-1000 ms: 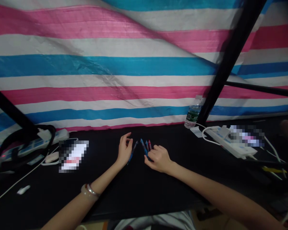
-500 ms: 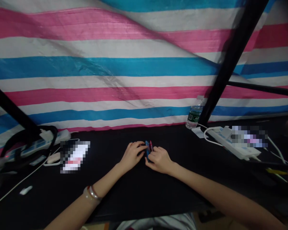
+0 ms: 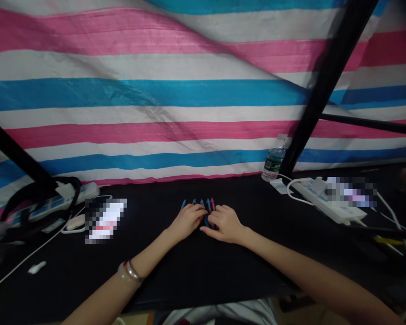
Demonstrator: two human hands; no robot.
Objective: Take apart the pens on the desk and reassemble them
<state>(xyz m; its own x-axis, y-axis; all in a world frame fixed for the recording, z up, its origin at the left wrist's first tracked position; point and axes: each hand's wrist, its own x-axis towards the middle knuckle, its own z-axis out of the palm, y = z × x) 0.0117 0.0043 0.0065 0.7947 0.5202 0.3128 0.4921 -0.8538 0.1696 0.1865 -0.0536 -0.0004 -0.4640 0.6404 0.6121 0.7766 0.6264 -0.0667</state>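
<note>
Several pens (image 3: 200, 204), most blue and one red, lie side by side on the black table (image 3: 196, 271), their tips pointing away from me. My left hand (image 3: 187, 219) rests on top of the blue ones with its fingers curled down over them. My right hand (image 3: 225, 223) lies against the red pen at the right end of the row, fingers bent and pressed to the pens. The two hands nearly touch, and the lower halves of the pens are hidden beneath them.
A striped pink, blue and white tarp (image 3: 176, 90) hangs behind the table. A water bottle (image 3: 273, 161) stands by a black pole (image 3: 321, 85). White power strips lie at right (image 3: 325, 203) and left (image 3: 64, 198), with cables. A small white object (image 3: 36, 268) lies near left.
My left hand came down from a raised open pose onto the pens. The pens, first spread and angled, now lie in a neat row under both hands.
</note>
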